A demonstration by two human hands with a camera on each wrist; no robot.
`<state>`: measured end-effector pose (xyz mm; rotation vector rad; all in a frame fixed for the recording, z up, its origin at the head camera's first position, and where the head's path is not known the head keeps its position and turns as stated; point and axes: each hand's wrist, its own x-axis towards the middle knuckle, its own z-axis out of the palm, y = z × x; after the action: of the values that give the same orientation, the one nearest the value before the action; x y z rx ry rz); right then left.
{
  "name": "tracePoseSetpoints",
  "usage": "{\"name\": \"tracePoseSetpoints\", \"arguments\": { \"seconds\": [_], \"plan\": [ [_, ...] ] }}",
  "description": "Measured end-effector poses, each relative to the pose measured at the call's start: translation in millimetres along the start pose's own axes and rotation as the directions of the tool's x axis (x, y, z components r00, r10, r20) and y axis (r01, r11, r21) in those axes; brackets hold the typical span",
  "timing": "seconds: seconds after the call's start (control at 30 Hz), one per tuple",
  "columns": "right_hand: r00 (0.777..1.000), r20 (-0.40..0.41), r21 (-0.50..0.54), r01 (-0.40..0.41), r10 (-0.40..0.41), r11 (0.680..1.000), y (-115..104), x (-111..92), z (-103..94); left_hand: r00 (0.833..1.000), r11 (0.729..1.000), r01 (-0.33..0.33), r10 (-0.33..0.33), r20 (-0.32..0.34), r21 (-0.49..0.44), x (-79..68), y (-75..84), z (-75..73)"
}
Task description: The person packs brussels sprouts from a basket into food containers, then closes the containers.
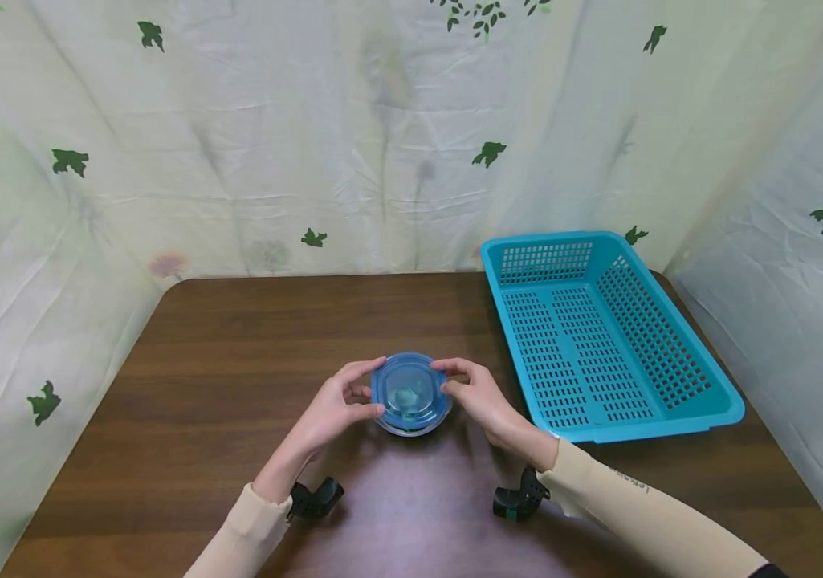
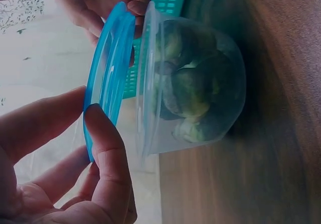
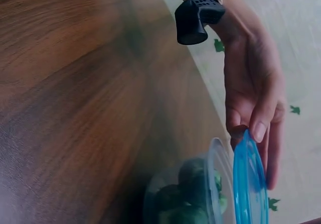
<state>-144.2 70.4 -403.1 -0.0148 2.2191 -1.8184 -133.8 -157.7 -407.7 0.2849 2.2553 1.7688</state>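
Note:
A round blue lid (image 1: 409, 390) is held between both hands, just over a clear plastic container (image 2: 228, 108) on the table. Inside the container lie several round, green, leafy-looking pieces (image 2: 188, 91), like Brussels sprouts. My left hand (image 1: 339, 405) pinches the lid's left edge, thumb on the near side and fingers beyond. At the opposite edge, my right hand (image 1: 479, 401) grips with thumb and fingertips. From the left wrist, a gap shows between lid and container rim (image 2: 145, 83); the lid is slightly tilted. The right wrist view shows mostly the left hand (image 3: 256, 93).
A blue perforated plastic basket (image 1: 602, 345) stands at the right on the brown wooden table (image 1: 238, 337). A white curtain (image 1: 274, 120) with green leaf shapes hangs behind and at both sides. Each wrist wears a small black camera (image 1: 315, 499).

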Motion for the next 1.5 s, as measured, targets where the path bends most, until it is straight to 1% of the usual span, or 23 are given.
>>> {"name": "tracePoseSetpoints", "arguments": {
  "seconds": [0.1, 0.2, 0.3, 0.4, 0.5, 0.6, 0.77, 0.9, 0.97, 1.07, 1.17, 1.23, 1.3, 1.37, 1.5],
  "plan": [
    [0.999, -0.021, -0.022, 0.027, -0.028, 0.999, 4.3, -1.6, 2.2, 1.0, 1.0, 0.003, -0.003, -0.013, 0.021, 0.4, -1.9, 2.7],
    [0.996, -0.044, -0.098, 0.074, -0.079, 0.992, 8.2, -2.9, 4.1, 0.999, 0.999, 0.012, -0.01, -0.033, 0.036, 0.8, -3.7, 5.2],
    [0.989, -0.068, -0.184, 0.115, -0.13, 0.976, 12.1, -2.8, 5.8, 0.998, 0.999, 0.019, -0.016, -0.055, 0.05, 1.2, -5.7, 7.4],
    [0.984, -0.08, -0.229, 0.139, -0.161, 0.963, 15.8, -2.5, 7.3, 0.997, 0.997, 0.03, -0.025, -0.071, 0.065, 1.2, -7.6, 9.0],
    [0.977, -0.086, -0.261, 0.169, -0.197, 0.95, 19.7, -2.4, 8.0, 0.997, 0.996, 0.03, -0.024, -0.069, 0.084, 0.8, -9.1, 9.3],
    [0.974, -0.077, -0.274, 0.186, -0.214, 0.944, 22.9, -2.7, 8.1, 0.998, 0.993, 0.019, -0.013, -0.056, 0.118, 0.1, -10.2, 8.7],
    [0.977, -0.049, -0.252, 0.188, -0.206, 0.949, 26.9, -2.9, 8.2, 1.0, 0.982, 0.01, -0.005, -0.026, 0.19, -0.4, -11.3, 7.7],
    [0.981, -0.037, -0.199, 0.179, -0.19, 0.964, 29.7, -3.3, 7.7, 0.999, 0.979, 0.038, -0.038, -0.003, 0.199, -0.9, -12.4, 6.7],
    [0.982, -0.023, -0.175, 0.183, -0.19, 0.967, 31.2, -3.8, 6.4, 0.998, 0.981, 0.049, -0.053, 0.015, 0.188, -1.7, -13.2, 5.7],
    [0.982, 0.008, -0.149, 0.188, -0.189, 0.971, 33.4, -3.6, 3.6, 0.997, 0.987, 0.043, -0.053, 0.059, 0.156, -2.5, -15.1, 4.5],
    [0.981, 0.051, -0.131, 0.193, -0.188, 0.972, 35.2, -2.0, 0.7, 0.994, 0.997, 0.023, -0.032, 0.107, 0.08, -1.7, -18.4, 4.2],
    [0.978, 0.081, -0.113, 0.2, -0.192, 0.973, 37.0, -0.1, -0.8, 0.992, 0.999, 0.018, -0.021, 0.122, 0.027, -0.8, -20.7, 4.9],
    [0.975, 0.111, -0.084, 0.203, -0.193, 0.976, 38.7, 1.6, -2.0, 0.992, 1.0, 0.017, -0.015, 0.124, -0.018, 0.0, -22.8, 6.0],
    [0.971, 0.132, -0.051, 0.206, -0.198, 0.977, 40.4, 3.3, -3.2, 0.993, 0.999, 0.015, -0.01, 0.116, -0.042, 0.7, -24.2, 7.3],
    [0.966, 0.141, -0.002, 0.219, -0.217, 0.976, 43.0, 5.7, -4.7, 0.995, 0.998, 0.006, 0.0, 0.099, -0.066, 1.7, -25.5, 9.1]
  ]
}}
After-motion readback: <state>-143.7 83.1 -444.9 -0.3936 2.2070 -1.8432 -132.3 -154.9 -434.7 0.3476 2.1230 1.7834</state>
